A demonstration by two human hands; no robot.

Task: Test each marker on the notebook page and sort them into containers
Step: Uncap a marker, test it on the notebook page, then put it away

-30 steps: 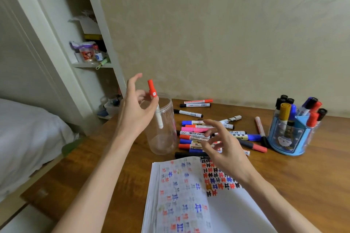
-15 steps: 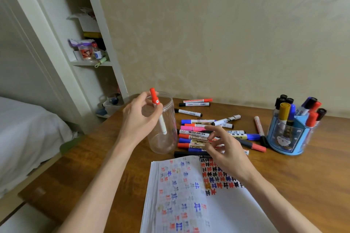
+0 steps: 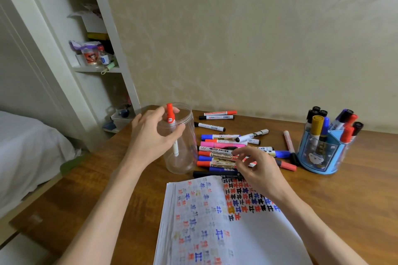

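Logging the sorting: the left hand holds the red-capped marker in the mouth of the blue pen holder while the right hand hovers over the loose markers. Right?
Not the pen holder: the head view shows the left hand holding the red-capped marker in the mouth of the clear plastic jar. The right hand does hover over the loose markers.

Beige textured wall [image 3: 247, 38], white shelf unit [image 3: 71, 34], white bed [image 3: 25, 146], wooden table [image 3: 355, 200]

White shelf unit [image 3: 108, 34] above-left of the left grip [image 3: 150, 137]; small bottle [image 3: 104, 56] on one shelf. White bed [image 3: 25, 146] farther left. Wooden counter [image 3: 355, 200] beneath.
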